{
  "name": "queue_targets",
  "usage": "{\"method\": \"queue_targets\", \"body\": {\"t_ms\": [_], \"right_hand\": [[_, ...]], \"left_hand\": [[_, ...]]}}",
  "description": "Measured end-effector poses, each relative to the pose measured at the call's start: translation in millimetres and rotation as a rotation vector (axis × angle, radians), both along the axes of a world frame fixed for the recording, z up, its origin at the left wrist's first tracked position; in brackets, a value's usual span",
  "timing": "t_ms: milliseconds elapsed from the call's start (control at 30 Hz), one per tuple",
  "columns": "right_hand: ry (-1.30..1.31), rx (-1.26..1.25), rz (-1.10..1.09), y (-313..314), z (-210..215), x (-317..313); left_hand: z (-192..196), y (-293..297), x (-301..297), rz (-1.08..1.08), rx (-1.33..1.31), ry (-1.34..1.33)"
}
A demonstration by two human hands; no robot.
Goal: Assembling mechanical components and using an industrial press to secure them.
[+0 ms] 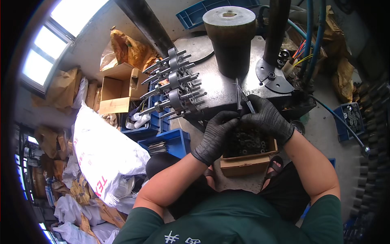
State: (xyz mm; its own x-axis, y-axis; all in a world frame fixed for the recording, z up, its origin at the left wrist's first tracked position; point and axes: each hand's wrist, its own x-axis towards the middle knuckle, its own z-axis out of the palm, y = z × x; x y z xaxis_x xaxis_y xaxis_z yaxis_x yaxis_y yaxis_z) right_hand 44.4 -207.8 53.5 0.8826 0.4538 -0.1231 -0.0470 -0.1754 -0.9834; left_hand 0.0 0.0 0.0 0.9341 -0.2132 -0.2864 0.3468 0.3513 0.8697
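Note:
Both hands wear black gloves and meet in front of the metal bench. Closed at the fingertips, my left hand [217, 136] holds the lower end of a slim metal rod [238, 95] that stands upright. My right hand [268, 120] pinches a thin silver pointed tool [247, 101], tilted against the rod; its exact kind is too small to make out. Just below the hands, an open cardboard box [243, 166] holds many small dark metal rings [248, 143]. Left of the hands, several metal shafts with thick round collars [174, 99] stand in a cluster at the bench edge.
A dark cylinder with a pale top [229, 18] rises from the metal bench [209, 83]. Beside it is a pillar with a slotted round plate [274, 77]. Blue bins [178, 140] and a white sack [105, 152] lie left; a blue crate of parts [349, 120] is right.

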Motion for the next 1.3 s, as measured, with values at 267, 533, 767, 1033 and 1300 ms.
{"method": "queue_targets", "body": {"t_ms": [267, 533, 767, 1033, 1300], "right_hand": [[-0.169, -0.015, 0.000, -12, -11, -17], [-0.219, -0.136, -0.068, -23, 0, -25], [-0.225, -0.099, -0.079, -22, 0, -31], [-0.154, -0.014, -0.082, -21, 0, -28], [-0.032, 0.094, -0.120, -17, -7, -25]], "left_hand": [[3, -12, -7, -0.161, 0.221, -0.165], [6, -23, -8, -0.156, 0.024, -0.066], [13, -27, -8, -0.136, 0.000, 0.072], [3, -16, -1, -0.214, -0.289, 0.123], [13, -26, -7, -0.192, -0.275, 0.153]]}}
